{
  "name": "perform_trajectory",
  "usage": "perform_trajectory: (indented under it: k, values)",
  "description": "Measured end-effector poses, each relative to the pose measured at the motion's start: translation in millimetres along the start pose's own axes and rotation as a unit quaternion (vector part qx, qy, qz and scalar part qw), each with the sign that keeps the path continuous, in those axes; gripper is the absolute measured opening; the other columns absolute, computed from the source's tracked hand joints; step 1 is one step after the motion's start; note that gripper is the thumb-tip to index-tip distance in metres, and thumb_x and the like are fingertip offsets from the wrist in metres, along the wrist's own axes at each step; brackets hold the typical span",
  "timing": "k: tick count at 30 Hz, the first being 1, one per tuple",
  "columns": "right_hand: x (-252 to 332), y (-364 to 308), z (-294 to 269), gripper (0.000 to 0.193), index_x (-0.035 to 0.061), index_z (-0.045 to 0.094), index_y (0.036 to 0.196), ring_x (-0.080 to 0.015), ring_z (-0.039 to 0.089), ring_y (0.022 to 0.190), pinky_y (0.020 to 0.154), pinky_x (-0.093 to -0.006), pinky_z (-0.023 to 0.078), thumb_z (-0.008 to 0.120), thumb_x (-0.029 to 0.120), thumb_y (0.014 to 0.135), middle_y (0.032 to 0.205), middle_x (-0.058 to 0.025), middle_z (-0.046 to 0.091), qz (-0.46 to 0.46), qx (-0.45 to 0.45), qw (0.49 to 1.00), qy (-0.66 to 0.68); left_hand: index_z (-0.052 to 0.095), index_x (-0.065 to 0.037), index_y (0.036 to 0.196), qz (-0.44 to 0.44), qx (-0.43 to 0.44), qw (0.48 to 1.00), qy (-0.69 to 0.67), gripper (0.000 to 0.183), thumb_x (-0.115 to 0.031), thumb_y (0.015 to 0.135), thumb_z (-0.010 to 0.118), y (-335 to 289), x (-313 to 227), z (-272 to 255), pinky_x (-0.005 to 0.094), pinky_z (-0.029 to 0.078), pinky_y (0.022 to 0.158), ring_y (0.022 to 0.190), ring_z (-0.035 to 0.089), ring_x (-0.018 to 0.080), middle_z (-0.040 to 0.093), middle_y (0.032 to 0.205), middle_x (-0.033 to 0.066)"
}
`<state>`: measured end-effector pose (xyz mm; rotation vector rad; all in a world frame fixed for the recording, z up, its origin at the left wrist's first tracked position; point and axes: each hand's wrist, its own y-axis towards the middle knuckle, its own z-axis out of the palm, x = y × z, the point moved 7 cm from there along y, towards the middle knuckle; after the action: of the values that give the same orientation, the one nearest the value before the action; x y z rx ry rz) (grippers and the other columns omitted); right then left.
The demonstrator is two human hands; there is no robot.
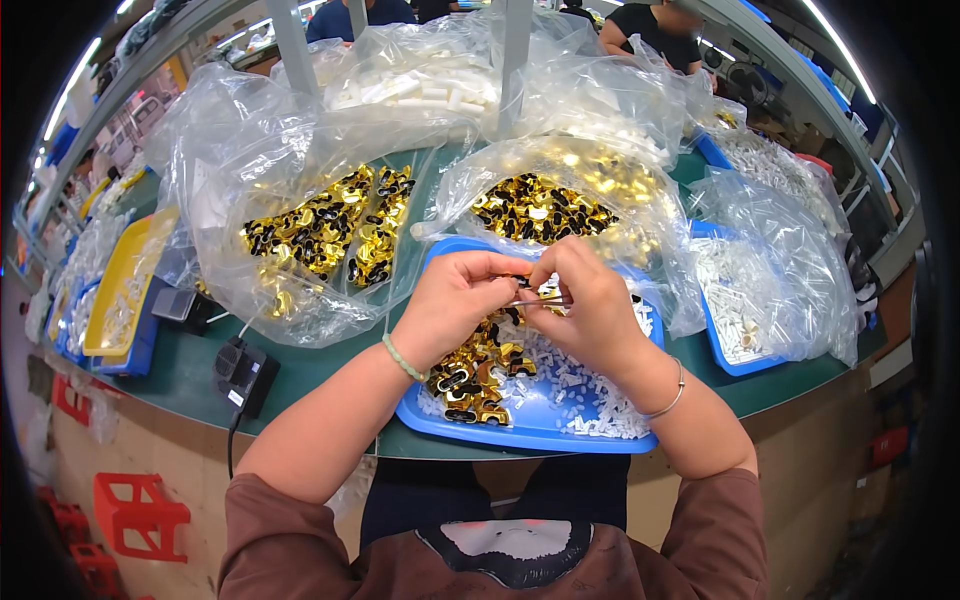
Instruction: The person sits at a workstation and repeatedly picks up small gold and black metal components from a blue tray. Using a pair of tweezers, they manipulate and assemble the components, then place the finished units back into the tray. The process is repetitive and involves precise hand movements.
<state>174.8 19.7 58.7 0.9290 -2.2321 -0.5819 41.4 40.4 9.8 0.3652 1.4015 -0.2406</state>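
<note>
Both hands meet above a blue tray point(545, 438). My left hand point(448, 302) is closed, pinching a small gold-and-black part point(521, 281) between thumb and fingers; much of the part is hidden. In my right hand point(592, 312), also closed, are thin metal tweezers point(545, 301), their tips close to the left fingertips. Below the hands, a heap of shiny gold-and-black parts point(470, 375) lies on the tray's left side. Small white plastic pieces point(605, 418) are scattered over its middle and right.
Clear plastic bags hold more gold-and-black parts point(310, 230) and white pieces point(420, 88) behind the tray. A blue tray with white parts point(735, 310) stands right. At left are a yellow tray point(118, 300) and a black boxy device with a cable point(246, 375). Grey posts point(515, 70) rise behind.
</note>
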Motion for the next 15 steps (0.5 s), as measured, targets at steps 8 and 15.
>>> perform_trajectory:
  k: [8, 15]
  values:
    - [-7, 2, -4, 0.021, 0.0044, 0.058, 0.091, -0.022, 0.059, 0.071, 0.061, -0.032, 0.047, 0.071, 0.006, 0.075, 0.082, -0.009, 0.058, 0.082, 0.02, 0.99, 0.115, 0.064, 0.004, 0.113, -0.03, -0.012, 0.999, -0.008, 0.025, -0.007, 0.093, 0.054, 0, 3, -3, 0.026, 0.053, 0.087, 0.096, 0.066, 0.0141, 0.068, 0.106, 0.0108]
    - [-15, 4, -37, 0.027, 0.0012, 0.059, 0.081, -0.0176, 0.054, 0.069, 0.063, -0.0283, 0.044, 0.048, 0.019, 0.098, 0.078, -0.0086, 0.058, -0.02, -0.138, 0.982, 0.126, 0.062, 0.006, 0.115, -0.032, -0.009, 0.997, -0.067, 0.026, -0.007, 0.095, 0.052, -1, 0, 2, 0.0252, 0.054, 0.089, 0.102, 0.065, 0.0168, 0.066, 0.109, 0.0117]
